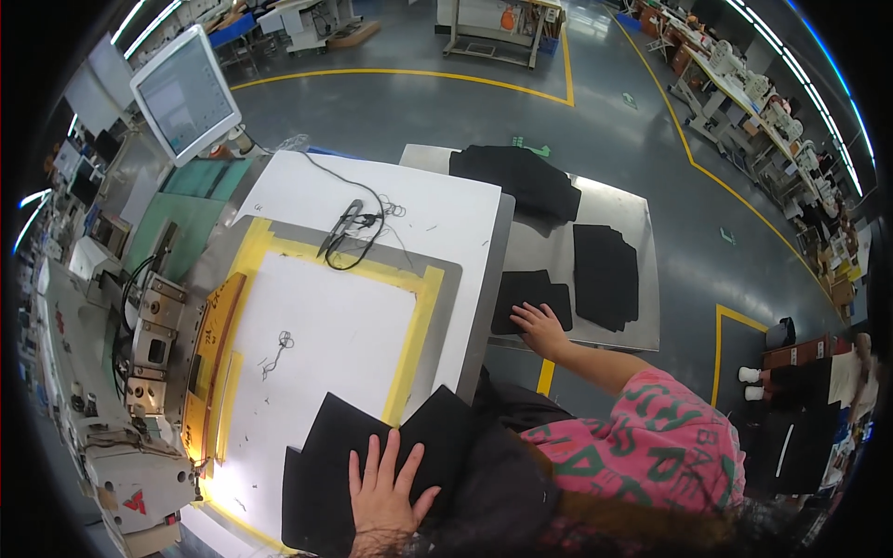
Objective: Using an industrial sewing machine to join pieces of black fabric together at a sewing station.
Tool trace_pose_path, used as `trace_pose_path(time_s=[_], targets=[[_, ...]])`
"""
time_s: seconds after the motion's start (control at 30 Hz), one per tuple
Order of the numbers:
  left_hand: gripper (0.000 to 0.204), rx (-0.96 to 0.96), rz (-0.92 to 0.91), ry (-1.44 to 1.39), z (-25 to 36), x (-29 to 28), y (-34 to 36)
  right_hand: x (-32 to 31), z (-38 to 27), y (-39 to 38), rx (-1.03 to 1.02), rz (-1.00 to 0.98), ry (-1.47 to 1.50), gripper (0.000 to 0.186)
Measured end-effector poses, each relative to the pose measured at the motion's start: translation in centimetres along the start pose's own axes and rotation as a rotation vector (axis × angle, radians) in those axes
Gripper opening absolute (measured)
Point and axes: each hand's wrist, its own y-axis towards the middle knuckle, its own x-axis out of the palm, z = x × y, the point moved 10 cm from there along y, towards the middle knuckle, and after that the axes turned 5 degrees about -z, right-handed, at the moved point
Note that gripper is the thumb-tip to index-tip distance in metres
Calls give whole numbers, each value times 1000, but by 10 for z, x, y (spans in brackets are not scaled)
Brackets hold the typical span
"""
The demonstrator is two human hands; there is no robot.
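Note:
My left hand lies flat with spread fingers on a black fabric piece at the near edge of the white worktop. A second black corner rises beside it; whether it belongs to the same piece I cannot tell. Out to the right, my right hand rests, fingers apart, on a small group of black cut pieces on a metal side table. Beside that group lies a stack of black pieces. Farther back sits a larger black pile.
A sewing machine stands at the left, next to an orange-yellow template bar. Yellow tape frames the white work area. Thread snips and a dark cord lie behind it. A monitor stands at the back left.

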Motion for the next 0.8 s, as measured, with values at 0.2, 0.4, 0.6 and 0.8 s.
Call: trace_pose_path(time_s=[0.2,0.4,0.6,0.8], targets=[[71,9,-12,114,-18,7,-30,-37,16,8,-110,242,392,24],[73,-21,-49,120,-39,13,-53,-9,106,29,439,127,1293,33],[69,21,-47,91,-56,14,-75,2,81,22,703,-218,1792,40],[70,29,22,87,-58,16,-81,-5,91,28,637,-207,1524,42]])
